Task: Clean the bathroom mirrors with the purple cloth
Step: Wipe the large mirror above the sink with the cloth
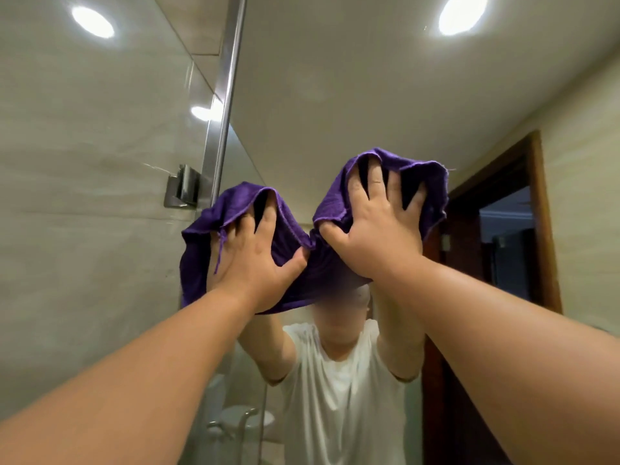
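A: Cloth first. Where is it?

B: The purple terry cloth is spread flat against the large wall mirror, in the middle of the frame, with its upper edge bunched into two humps over the fingertips.

A: And the hands?

B: Both are open, fingers splayed, palms pressing the cloth onto the glass. Left hand is at centre left, slightly lower; right hand is at centre right, higher. Neither grips the fabric; they only pin it.

A: What sits around that?

B: A polished metal strip runs up from the cloth's left side toward the top of the frame, with a small metal bracket on the beige tiled wall just beside it. Reflected in the glass are round ceiling lights at upper right, a dark wooden door frame at right, and a person in a white T-shirt below.

A: What could go wrong?

B: My guess: since the cloth is only pinned by pressure, easing off could let it slide down and drop. The bunched top edge means uneven contact, so streaks may be left. The loose thread by the left hand might snag the bracket if a stroke goes far left.
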### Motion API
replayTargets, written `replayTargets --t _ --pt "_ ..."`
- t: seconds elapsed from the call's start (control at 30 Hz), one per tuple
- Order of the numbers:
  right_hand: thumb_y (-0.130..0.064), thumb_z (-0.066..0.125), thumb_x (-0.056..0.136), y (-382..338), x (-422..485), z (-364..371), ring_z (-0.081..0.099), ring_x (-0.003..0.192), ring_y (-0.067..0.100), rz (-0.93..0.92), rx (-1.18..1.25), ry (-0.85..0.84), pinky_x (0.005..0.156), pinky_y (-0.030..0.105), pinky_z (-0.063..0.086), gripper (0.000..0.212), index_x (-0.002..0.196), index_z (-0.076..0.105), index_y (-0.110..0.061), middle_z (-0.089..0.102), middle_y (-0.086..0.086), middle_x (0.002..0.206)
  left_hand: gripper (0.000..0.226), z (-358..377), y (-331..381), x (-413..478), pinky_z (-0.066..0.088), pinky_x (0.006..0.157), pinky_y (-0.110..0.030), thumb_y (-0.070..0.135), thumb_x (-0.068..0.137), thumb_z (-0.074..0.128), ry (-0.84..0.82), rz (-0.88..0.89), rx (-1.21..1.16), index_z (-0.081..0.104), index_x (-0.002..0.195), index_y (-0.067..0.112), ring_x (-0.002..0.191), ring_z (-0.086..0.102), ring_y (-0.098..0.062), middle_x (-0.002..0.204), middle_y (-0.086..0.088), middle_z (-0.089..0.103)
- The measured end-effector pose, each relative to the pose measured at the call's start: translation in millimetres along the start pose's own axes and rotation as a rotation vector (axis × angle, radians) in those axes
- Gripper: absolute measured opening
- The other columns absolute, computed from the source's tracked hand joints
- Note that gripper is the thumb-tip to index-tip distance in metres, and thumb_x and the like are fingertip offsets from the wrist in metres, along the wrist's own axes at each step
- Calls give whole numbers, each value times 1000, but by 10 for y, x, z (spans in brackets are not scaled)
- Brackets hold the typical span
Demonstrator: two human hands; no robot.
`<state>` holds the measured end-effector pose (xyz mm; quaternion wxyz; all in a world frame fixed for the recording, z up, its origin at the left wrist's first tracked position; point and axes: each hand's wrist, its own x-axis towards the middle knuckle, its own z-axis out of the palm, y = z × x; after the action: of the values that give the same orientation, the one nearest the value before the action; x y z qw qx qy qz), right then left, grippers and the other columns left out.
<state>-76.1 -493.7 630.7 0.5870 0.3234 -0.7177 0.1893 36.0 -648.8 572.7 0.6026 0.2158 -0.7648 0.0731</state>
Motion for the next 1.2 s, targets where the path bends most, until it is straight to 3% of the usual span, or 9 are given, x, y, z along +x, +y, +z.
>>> replayTargets --t 0.27,0.33,0.4,0.5,0.6,0.7,0.87,1.0,1.2 --pt "-61 17 89 -551 495 -10 -1 154 26 -361 13 -41 116 58 -7 75 158 15 -34 5 -3 169 91 -53 -112 132 3 124 -45 58 79 29 46 71 -179 -9 158 32 153 1 -22 166 -6 6" --pt "-53 18 91 -681 570 -8 -3 154 23 -488 48 -84 117 53 8 70 159 13 -36 4 -8 169 94 -39 -135 121 -9 122 -38 50 79 32 56 66 -215 -12 158 25 153 -7 -18 168 -6 -3" --pt "-50 22 92 -715 620 4 0 154 20 -523 86 -94 102 45 32 68 159 13 -38 2 -12 168 95 -37 -160 113 -17 117 -28 47 80 34 62 48 -201 -14 157 21 152 -10 -13 167 -6 -7" --pt "-50 27 94 -687 612 5 4 154 19 -538 102 -75 91 40 35 67 159 16 -37 3 -12 168 95 -68 -150 104 -15 116 -27 52 79 30 45 33 -147 -15 157 22 152 -10 -14 168 -5 -8" --pt "-64 30 92 -501 585 -22 2 154 23 -428 102 -33 109 51 30 74 158 19 -33 7 -4 168 95 -113 -99 123 -3 122 -39 57 78 28 4 7 -152 -9 159 24 153 -3 -23 167 -7 -2" --pt "-77 23 87 -80 562 -53 -6 154 25 -158 125 12 109 54 32 83 158 9 -35 0 -4 168 96 -107 -13 221 7 122 -44 66 79 23 -9 -101 -91 -2 159 19 152 3 -25 167 -9 4" --pt "-80 22 83 501 375 -92 -7 154 27 114 161 80 116 61 17 88 158 2 -38 -2 -5 168 102 -41 408 531 14 119 -54 82 80 19 116 -280 -69 4 158 18 150 11 -32 165 -10 15" --pt "-78 27 83 741 249 -100 -6 153 27 220 165 111 112 62 23 88 157 3 -38 -3 -8 168 100 0 667 680 8 117 -62 84 79 17 99 -234 -56 2 158 25 151 9 -31 165 -7 14" --pt "-78 25 83 840 288 -116 -3 152 29 256 145 126 110 61 26 87 157 3 -38 -2 -7 168 92 -7 722 705 7 119 -59 82 79 14 39 -108 -73 -7 156 35 151 12 -25 165 -2 14"
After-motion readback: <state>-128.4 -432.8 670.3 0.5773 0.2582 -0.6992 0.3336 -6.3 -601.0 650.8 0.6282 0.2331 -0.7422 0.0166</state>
